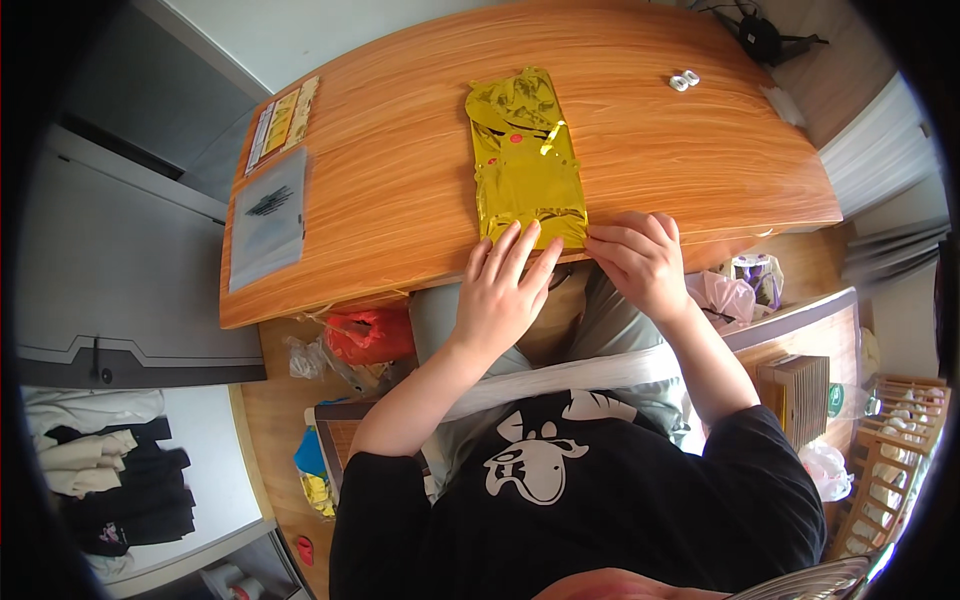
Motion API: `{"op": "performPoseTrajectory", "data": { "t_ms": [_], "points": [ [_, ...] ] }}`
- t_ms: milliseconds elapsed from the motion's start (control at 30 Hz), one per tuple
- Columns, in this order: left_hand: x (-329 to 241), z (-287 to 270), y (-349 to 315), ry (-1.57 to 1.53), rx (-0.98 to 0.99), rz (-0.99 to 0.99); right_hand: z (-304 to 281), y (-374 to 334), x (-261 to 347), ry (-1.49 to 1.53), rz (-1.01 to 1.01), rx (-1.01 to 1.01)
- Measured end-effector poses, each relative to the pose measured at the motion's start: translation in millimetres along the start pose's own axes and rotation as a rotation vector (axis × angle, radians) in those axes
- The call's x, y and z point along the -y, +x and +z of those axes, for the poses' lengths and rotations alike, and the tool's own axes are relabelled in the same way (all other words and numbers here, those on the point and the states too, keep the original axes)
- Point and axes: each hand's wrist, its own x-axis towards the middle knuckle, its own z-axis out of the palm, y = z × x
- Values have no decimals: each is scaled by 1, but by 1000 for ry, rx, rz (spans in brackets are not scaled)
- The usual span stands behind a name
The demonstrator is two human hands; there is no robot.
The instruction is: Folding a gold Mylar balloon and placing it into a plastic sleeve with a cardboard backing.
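A deflated yellow foil balloon [530,180] lies folded into a long flat strip at the near middle of the wooden table [390,150]. Its surface is shiny and creased, with red spots and dark lines. My left hand [500,290] rests its spread, outstretched fingers on the balloon's near end, by the table edge. At the near right corner of the foil, my right hand [642,262] has its fingers drawn together in a pinch on the edge. The bit of foil between those fingertips is mostly covered by them.
On the table's left lie a translucent plastic sleeve [268,222] and a printed card [282,125]. Two small white pieces [684,80] sit at the far right. Beside my legs are a red plastic bag [368,335], a pink bag [725,296] and a cardboard stack [795,400].
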Motion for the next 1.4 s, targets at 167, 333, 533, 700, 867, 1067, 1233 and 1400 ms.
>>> {"op": "performPoseTrajectory", "data": {
  "t_ms": [167,333,533,700,867,1067,1233,1400],
  "points": [
    [2,-14,-4,-88,-127,5,-4,3,5,0,-12,-12],
    [35,-20,-17,-171,-193,96,-1,-3,4,18,-23,-46],
    [53,-29,-17,4,-310,200,-3,-5,2,46,-31,-78],
    [55,-24,-23,2,-353,218,-2,-5,1,13,-18,-76],
    [55,-23,-26,-8,-394,266,-1,-11,-3,84,-23,-65],
    [52,-17,-35,10,-329,183,-5,-10,-4,186,-12,14],
    [44,-33,-20,27,-162,-17,-15,3,-2,145,57,82],
    [45,-36,-11,-31,49,-188,-18,25,0,87,138,286]
  ]
}}
